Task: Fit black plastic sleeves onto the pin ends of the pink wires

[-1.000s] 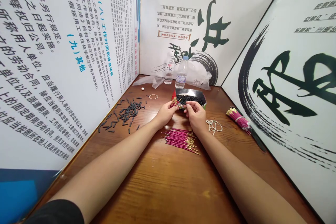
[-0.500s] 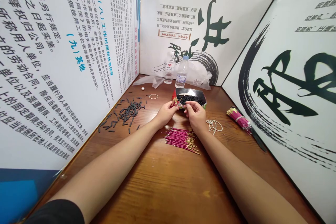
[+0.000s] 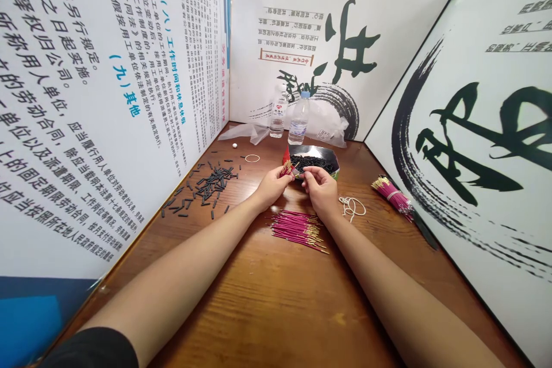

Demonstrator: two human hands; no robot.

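My left hand (image 3: 274,188) is closed around a few short wires (image 3: 286,168) with gold-coloured tips, held just in front of an open box (image 3: 335,173). Close beside it, my right hand (image 3: 322,188) pinches thumb and forefinger together near the wire ends; what lies in that pinch is too small to make out. Short black tubes (image 3: 313,163) fill the box behind both hands. Below the hands, on the table, lies a row of magenta wires (image 3: 297,230) with gold ends.
Loose black tubes (image 3: 211,185) are scattered at the left, near a rubber band (image 3: 252,158). White string (image 3: 353,207) lies right of my right hand. Farther right is a tied bundle of magenta wires (image 3: 393,198). Two water bottles (image 3: 298,121) and plastic bags stand behind; panels enclose the table.
Both hands stay in nearly the same place by the box. Only slight finger movement shows at the wire ends.
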